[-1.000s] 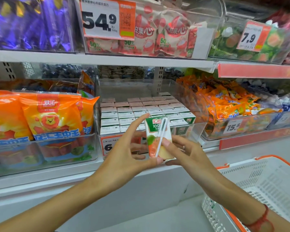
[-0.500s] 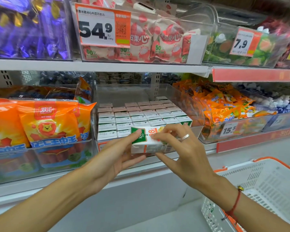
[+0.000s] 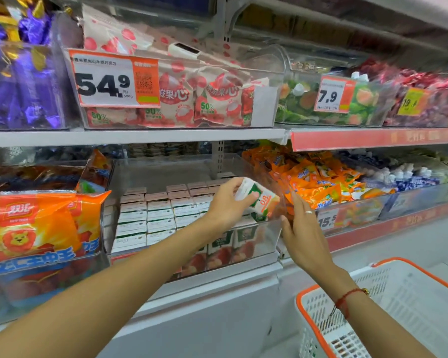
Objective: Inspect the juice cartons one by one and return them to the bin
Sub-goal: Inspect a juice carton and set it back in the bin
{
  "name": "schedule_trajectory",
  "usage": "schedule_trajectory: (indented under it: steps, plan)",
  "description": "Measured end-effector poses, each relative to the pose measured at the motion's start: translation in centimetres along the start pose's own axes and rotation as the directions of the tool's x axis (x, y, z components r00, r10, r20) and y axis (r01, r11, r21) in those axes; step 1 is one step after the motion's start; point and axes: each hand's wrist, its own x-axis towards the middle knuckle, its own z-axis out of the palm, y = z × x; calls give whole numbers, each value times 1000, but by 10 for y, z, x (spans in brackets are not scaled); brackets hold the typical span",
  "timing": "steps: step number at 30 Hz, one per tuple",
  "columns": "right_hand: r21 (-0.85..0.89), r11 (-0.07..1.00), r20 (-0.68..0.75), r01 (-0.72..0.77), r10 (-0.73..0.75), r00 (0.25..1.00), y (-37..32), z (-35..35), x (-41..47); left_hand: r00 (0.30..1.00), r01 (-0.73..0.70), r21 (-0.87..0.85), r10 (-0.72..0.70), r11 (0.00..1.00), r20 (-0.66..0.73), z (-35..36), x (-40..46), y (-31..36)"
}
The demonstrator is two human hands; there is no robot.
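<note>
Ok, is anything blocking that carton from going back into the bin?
Nothing visible does. The left hand holds the juice carton tilted over the clear bin, above its right front corner. The open right hand sits beside the bin, outside its wall.

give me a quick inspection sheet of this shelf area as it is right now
surface: white shelf ledge under the clear bins, bare where visible
job's things: juice carton tilted, held over the right end of the clear bin; rows of juice cartons stand upright inside
clutter: orange sausage packs in the bin to the left, orange snack packs to the right
grip: left hand closed on the carton; right hand open, fingers spread, by the bin's right corner, holding nothing
cables: nothing seen
surroundings: upper shelf with price tag 54.9; white basket with orange rim at lower right
</note>
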Motion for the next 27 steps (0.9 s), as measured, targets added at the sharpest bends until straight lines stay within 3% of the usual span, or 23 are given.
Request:
schedule_trajectory:
  steps: [3,6,8,10,13,18,24,27]
  plan:
    - [10,1000,-15,17,-17,1000,2,-5,2,990,-117,312,85,943,116,0,15,-2]
    - [12,999,-10,39,-39,999,5,-8,1,962,-249,585,128,772,241,3,25,10]
    - [18,999,-5,41,-41,999,7,-8,0,950,-288,721,92,630,299,14,30,17]
    - [6,999,4,37,-37,999,7,-8,-1,948,-276,789,18,549,319,25,35,15]
    - [-8,999,12,36,-36,999,6,-11,-2,964,-216,790,-4,573,266,30,38,4]
    - [-94,977,3,194,-194,981,2,-15,-5,967,-254,760,135,598,217,29,27,-13]
    - [-166,944,74,284,-275,959,-10,-6,-12,960,-245,803,19,544,280,34,17,-31]
    - [-215,938,124,271,-249,960,-8,-6,-11,973,-224,748,100,625,208,29,15,-31]
